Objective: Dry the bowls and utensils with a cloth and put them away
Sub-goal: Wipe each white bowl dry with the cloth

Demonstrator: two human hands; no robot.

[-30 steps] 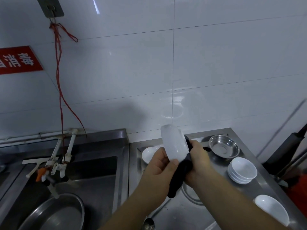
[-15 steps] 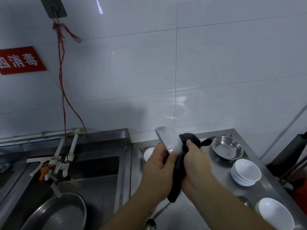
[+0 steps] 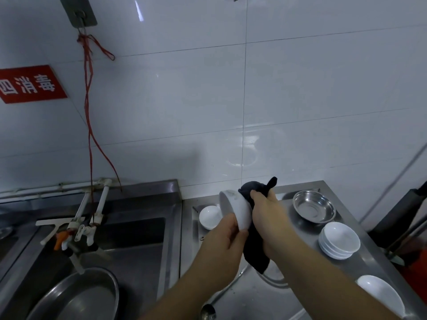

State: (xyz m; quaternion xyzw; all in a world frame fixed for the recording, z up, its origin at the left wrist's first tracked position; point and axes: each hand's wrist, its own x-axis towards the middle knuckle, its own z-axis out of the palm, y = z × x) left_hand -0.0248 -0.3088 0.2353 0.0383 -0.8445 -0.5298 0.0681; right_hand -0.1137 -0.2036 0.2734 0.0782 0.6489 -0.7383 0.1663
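Hands, two, bare, raised above the steel worktop [image 3: 288, 303]. Left hand [image 3: 225, 239]: fingers curled round the lower edge of a white bowl [image 3: 235, 210], holding it tilted on edge, its opening turned left and away. Right hand [image 3: 265, 209]: closed on a dark cloth [image 3: 254, 248], pressing it to the right side of that bowl; one cloth corner sticks up above the fingers, the rest hangs down between the two wrists.

Worktop, contents:
- small white bowl [image 3: 209, 217], upright, far left, just behind the left hand.
- steel bowl [image 3: 313, 209], upright, near the back edge.
- stack of white bowls [image 3: 339, 243], nested, right side, in front of the steel bowl.
- single white bowl [image 3: 381, 296], near right corner, partly behind the right forearm.
- ladle [image 3: 208, 311], bowl end at the front edge, handle running up under the left forearm.

Sink [image 3: 129, 245], left of the worktop: large steel basin [image 3: 76, 296] lies inside, under the taps [image 3: 80, 229].

Wall, white tile: red sign [image 3: 30, 84] with white characters; red cord [image 3: 89, 93] hanging from a metal hook plate [image 3: 78, 10].
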